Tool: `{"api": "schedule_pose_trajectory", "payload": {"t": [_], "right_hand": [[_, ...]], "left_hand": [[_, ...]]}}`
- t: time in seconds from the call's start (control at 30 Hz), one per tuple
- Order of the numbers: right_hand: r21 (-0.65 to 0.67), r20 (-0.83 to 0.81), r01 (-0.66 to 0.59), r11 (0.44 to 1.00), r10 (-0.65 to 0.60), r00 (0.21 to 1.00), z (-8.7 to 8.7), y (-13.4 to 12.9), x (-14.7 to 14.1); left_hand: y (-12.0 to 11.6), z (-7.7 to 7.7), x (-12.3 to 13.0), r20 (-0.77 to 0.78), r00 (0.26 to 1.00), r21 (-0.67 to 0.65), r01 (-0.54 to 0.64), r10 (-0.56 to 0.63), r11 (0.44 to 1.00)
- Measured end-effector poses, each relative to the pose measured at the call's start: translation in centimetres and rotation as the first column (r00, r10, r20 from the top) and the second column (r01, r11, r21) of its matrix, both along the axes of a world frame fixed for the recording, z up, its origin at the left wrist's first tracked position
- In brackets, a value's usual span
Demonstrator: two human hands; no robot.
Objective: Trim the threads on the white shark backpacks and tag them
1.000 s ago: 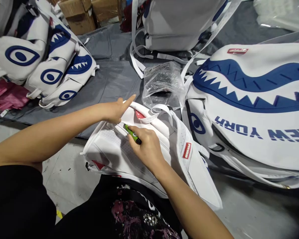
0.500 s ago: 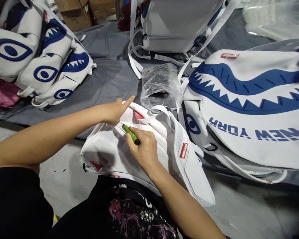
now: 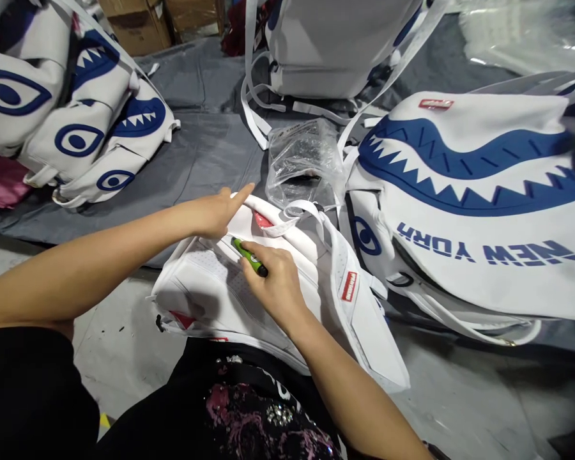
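Our right hand (image 3: 278, 281) pinches a green pen-like tool (image 3: 250, 257) between thumb and fingers, its dark end toward us and its other end pointing far and left, down at the white bag (image 3: 206, 303). Whether that end touches the fabric, we cannot tell. Our left hand (image 3: 215, 214) lies on the same bag, just left of the tool and a little farther, with one finger stretched out along the far edge; its other fingers are partly hidden, so we cannot tell whether they grip any cloth.

The bag rests at the near edge of the table, right in front of us, its shoulder strap (image 3: 349, 281) hanging toward the near right with a red label on it. Just beyond the bag we have a crumpled clear plastic bag (image 3: 304, 156) on the grey cloth (image 3: 201, 147). To the right lies a big white backpack (image 3: 522, 281) with a blue toothed mouth and "NEW YORK" upside down to us. At the far middle stands another backpack (image 3: 335, 51), its straps trailing toward us. On the left, several eye-marked bags (image 3: 89, 118) lean together, with cardboard boxes (image 3: 134, 25) behind.
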State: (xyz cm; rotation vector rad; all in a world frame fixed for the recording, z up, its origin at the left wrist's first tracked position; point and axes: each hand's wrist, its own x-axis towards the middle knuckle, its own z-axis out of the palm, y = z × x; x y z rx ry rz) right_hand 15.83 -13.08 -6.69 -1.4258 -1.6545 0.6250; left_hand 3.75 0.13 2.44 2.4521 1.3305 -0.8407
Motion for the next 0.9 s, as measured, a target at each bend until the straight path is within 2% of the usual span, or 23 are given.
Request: {"api": "schedule_pose_trajectory", "payload": {"t": [0.07, 0.2, 0.33, 0.4, 0.53, 0.67, 0.77, 0.9], "right_hand": [[0.004, 0.030, 0.023, 1.000, -0.023, 0.999, 0.1, 0.1, -0.1], [-0.003, -0.064, -0.050, 0.999, 0.050, 0.997, 0.2, 0.4, -0.3], [0.022, -0.036, -0.011, 1.000, 0.012, 0.999, 0.2, 0.6, -0.3], [0.022, -0.055, -0.050, 0.998, 0.052, 0.997, 0.2, 0.6, -0.2], [-0.018, 0.040, -0.041, 0.999, 0.041, 0.998, 0.6, 0.5, 0.0], [-0.014, 0.043, -0.081, 0.997, 0.081, 0.996, 0.9, 0.4, 0.0], [-0.034, 0.128, -0.025, 0.999, 0.029, 0.991, 1.2, 0.3, -0.1], [-0.053, 0.079, -0.077, 0.996, 0.081, 0.994, 1.4, 0.5, 0.1]], "left_hand": [[0.0, 0.0, 0.0, 0.000, 1.000, 0.000, 0.002, -0.002, 1.000], [-0.2, 0.1, 0.0, -0.008, 1.000, 0.001, -0.005, 0.005, 1.000], [-0.1, 0.0, 0.1, -0.001, 1.000, -0.003, -0.007, 0.007, 1.000], [0.0, -0.1, 0.0, 0.004, 1.000, 0.000, -0.007, 0.007, 1.000], [0.0, -0.2, 0.0, 0.008, 1.000, -0.003, -0.008, 0.008, 1.000], [-0.1, -0.1, 0.0, 0.007, 1.000, 0.001, -0.015, 0.015, 1.000], [-0.2, 0.0, 0.2, 0.001, 1.000, 0.004, -0.011, 0.011, 1.000], [-0.3, 0.1, 0.2, -0.005, 1.000, 0.017, 0.004, -0.004, 1.000]]}}
